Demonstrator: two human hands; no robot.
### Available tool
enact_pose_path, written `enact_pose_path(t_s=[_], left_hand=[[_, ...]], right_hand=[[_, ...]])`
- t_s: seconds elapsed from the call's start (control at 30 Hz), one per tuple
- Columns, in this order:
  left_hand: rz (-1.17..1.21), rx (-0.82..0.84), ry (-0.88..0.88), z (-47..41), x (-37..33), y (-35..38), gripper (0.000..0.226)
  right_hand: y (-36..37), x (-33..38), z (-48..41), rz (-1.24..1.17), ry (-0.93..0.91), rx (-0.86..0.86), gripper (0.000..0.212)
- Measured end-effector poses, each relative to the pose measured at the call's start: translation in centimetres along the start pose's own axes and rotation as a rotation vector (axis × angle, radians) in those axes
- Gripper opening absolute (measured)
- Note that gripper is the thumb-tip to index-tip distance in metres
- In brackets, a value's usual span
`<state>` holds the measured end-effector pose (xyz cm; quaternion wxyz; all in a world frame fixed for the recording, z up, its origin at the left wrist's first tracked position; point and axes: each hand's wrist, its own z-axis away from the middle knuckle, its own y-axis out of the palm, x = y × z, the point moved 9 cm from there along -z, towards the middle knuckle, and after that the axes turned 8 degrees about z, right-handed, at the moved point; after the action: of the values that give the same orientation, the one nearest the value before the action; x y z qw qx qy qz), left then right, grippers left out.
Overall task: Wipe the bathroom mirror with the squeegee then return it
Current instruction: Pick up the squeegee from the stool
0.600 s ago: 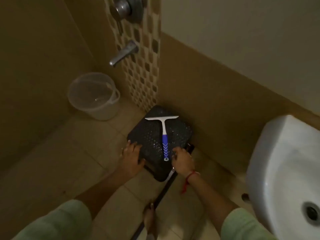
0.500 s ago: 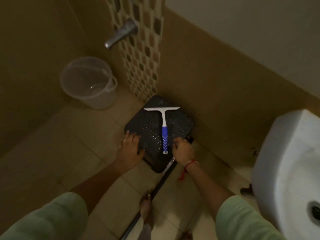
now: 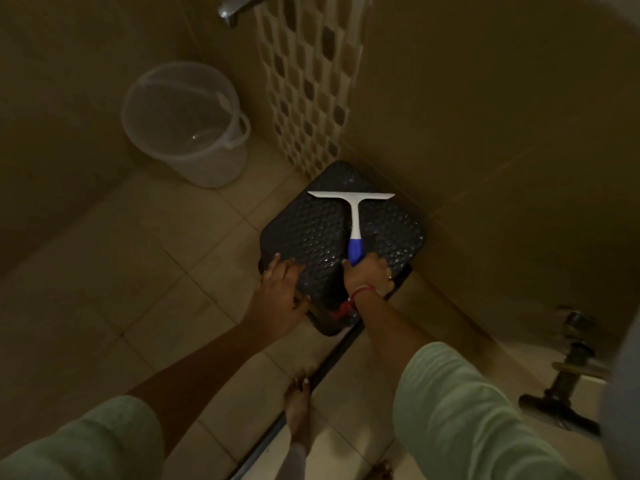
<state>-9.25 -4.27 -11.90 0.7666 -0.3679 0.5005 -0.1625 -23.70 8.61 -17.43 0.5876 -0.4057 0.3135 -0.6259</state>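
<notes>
A squeegee (image 3: 354, 216) with a white blade and a white-and-blue handle lies on a dark textured stool (image 3: 311, 230) in the bathroom corner. My right hand (image 3: 369, 275) is closed over the lower blue end of the handle, hiding it. The blade points away from me, toward the wall. My left hand (image 3: 282, 296) rests on the stool's near left edge, fingers spread on its top. No mirror is in view.
A translucent bucket (image 3: 185, 123) stands on the tiled floor at the left, under a wall tap (image 3: 230, 6). Brown tiled walls enclose the corner. Sink plumbing (image 3: 568, 368) is at the lower right. My bare foot (image 3: 298, 403) stands beside a floor rail.
My right hand moved from the stool's edge beside the handle onto the squeegee's blue grip and closed on it. The view dropped lower; the sink left the frame.
</notes>
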Motion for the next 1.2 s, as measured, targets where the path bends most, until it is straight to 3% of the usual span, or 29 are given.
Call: enact_pose_path(t_s=[0.13, 0.27, 0.4, 0.67, 0.83, 0.93, 1.03, 1.2], left_hand=[[-0.018, 0.031, 0.028, 1.2, 0.2, 0.4, 0.059], [0.007, 0.029, -0.015, 3.0, -0.1, -0.4, 0.064], [0.056, 0.073, -0.053, 5.0, -3.6, -1.7, 0.067], [0.379, -0.133, 0.092, 6.3, -16.9, -11.2, 0.067], [0.289, -0.234, 0.343, 8.5, -27.4, -16.9, 0.028], [0.285, -0.223, 0.466, 10.3, -34.0, -18.4, 0.019], [0.352, -0.179, 0.538, 11.9, -40.4, -18.6, 0.025], [0.496, -0.155, 0.739, 16.5, -51.7, -18.9, 0.054]], right_hand=[[-1.1, 0.7, 0.6, 0.007, -0.03, -0.067, 0.045], [-5.7, 0.4, 5.1, -0.154, -0.072, -0.215, 0.042], [-13.3, -1.0, 10.9, -0.392, -0.254, -0.413, 0.032], [-30.1, -0.7, 20.5, -0.68, -0.575, -0.631, 0.025], [-39.6, -3.3, 28.1, -0.874, -0.762, -0.736, 0.024], [-44.7, -6.6, 32.7, -0.998, -0.831, -0.77, 0.02], [-49.2, -10.6, 36.8, -1.018, -0.901, -0.859, 0.021], [-55.5, -18.6, 42.6, -0.974, -0.922, -1.04, 0.036]])
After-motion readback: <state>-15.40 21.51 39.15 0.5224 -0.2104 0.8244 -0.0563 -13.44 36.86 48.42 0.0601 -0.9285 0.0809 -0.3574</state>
